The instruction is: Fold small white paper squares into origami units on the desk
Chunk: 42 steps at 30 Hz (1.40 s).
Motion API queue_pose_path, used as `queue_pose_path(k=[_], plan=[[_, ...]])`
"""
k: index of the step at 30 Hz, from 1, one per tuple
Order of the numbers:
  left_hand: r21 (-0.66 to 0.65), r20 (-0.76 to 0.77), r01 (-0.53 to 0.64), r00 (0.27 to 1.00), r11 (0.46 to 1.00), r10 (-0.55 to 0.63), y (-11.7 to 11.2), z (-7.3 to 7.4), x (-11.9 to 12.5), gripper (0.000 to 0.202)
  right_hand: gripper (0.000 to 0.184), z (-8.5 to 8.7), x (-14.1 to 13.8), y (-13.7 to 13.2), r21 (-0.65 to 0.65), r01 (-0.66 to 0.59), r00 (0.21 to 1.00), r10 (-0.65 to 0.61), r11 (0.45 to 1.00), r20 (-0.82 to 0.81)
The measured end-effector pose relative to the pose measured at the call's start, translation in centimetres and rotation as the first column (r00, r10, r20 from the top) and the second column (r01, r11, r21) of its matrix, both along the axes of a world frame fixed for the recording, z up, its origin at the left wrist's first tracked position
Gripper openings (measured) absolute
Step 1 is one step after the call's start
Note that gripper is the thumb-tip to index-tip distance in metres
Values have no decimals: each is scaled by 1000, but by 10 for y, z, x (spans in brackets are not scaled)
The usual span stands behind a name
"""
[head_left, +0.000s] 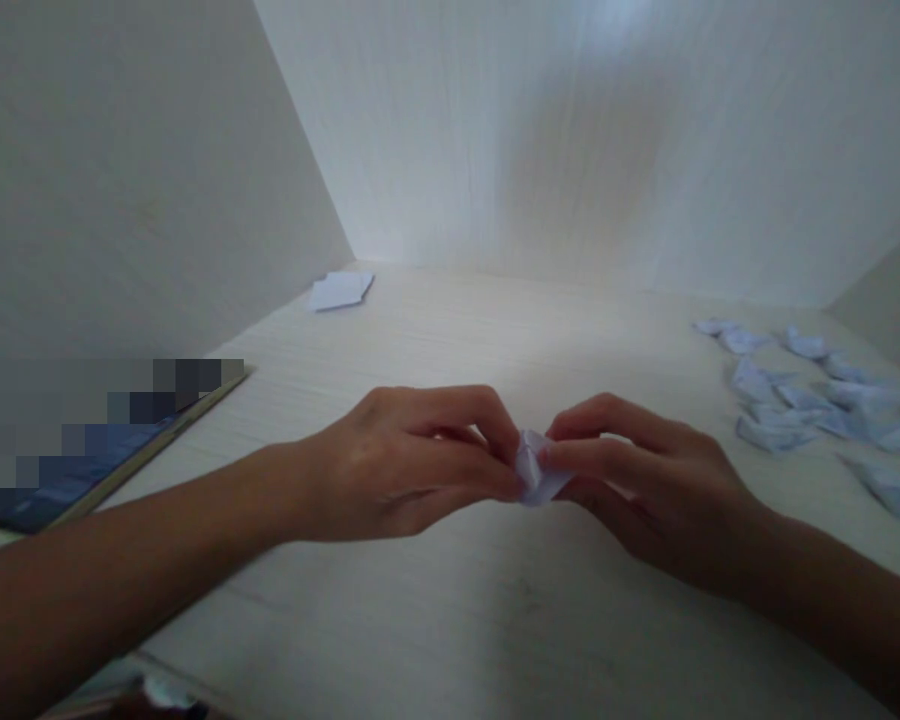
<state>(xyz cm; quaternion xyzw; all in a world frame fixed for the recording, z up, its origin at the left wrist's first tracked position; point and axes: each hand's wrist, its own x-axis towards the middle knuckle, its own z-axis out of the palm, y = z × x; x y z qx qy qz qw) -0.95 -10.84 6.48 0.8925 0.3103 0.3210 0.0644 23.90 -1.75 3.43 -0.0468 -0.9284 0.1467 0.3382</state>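
A small piece of folded white paper is held up between my two hands, above the pale table. My left hand pinches its left side, the fingertips pressed on the edge. From the other side, my right hand grips the paper between thumb and fingers. The fingertips hide part of the folds, so the exact shape does not show.
Several folded white paper pieces lie spread at the right of the table. A small stack of flat white paper sits at the back left. A dark flat object with a light edge, partly blurred, leans along the left. Pale walls enclose the back and sides.
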Motion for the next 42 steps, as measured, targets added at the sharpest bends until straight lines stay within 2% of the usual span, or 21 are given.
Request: queue_pose_path(k=[4,6,7,8,9,12,14,16,18,19,20,21,22,23,25,26,28,30,34,38,42], plan=[[-2,8,-37,999,999,37,-2,-5,1,21,27,0,0,-3,-100,-44,998,40,994,-40],[-25,51,-69,996,997,70,-4,-6,4,21,31,2,-1,-7,-218,-56,997,43,974,-67],[-72,86,-94,991,993,100,-5,-6,6,21,27,4,-2,-10,-312,-51,996,26,949,-83],[-142,118,-125,983,982,142,-7,-7,8,19,21,5,-3,-13,-429,-34,995,-8,903,-97],[-222,139,-155,972,963,189,-8,-7,11,17,14,6,-5,-16,-556,-6,994,-57,831,-96],[-381,95,-214,958,900,269,-11,-8,16,11,11,8,-12,-22,-840,54,989,-143,539,-28],[-361,38,-249,959,899,281,-11,-10,18,12,17,8,-16,-22,-913,66,993,-118,403,19],[-219,22,-242,967,945,253,-11,-11,18,14,20,9,-19,-21,-939,59,995,-94,338,28],[-60,50,-181,982,982,184,-10,-10,19,16,21,10,-20,-18,-954,36,996,-93,297,9],[-32,98,-162,981,986,165,-9,-10,20,17,21,10,-20,-17,-960,25,996,-95,279,-2],[-75,176,-174,967,982,185,-9,-9,22,17,21,10,-20,-16,-964,20,996,-93,265,-5],[-182,268,-195,933,964,239,-9,-8,25,17,21,10,-19,-16,-967,19,996,-92,254,-5],[-328,351,-200,881,923,316,-8,-9,28,15,20,9,-19,-15,-968,24,996,-93,248,1],[-483,404,-182,821,856,403,-8,-9,31,13,18,9,-18,-15,-968,31,995,-96,250,8],[-715,427,-83,735,694,527,-6,-13,38,14,15,7,-18,-16,-963,44,994,-107,266,16],[-778,424,-36,708,628,565,-5,-15,41,15,15,7,-18,-17,-960,51,993,-116,276,20],[-828,437,34,667,560,604,-3,-19,45,14,14,6,-19,-18,-957,73,989,-141,280,34],[-829,475,89,634,552,611,-1,-21,47,10,13,6,-21,-19,-965,83,985,-165,247,43],[-818,521,149,602,555,605,-1,-20,48,9,11,5,-23,-20,-990,25,987,-159,141,3],[-817,502,94,600,569,623,-4,-17,53,13,17,2,-25,-21,-998,-18,989,-147,59,-26],[-807,500,33,568,589,654,-8,-16,57,17,20,1,-26,-25,-999,-9,991,-134,33,-13]])
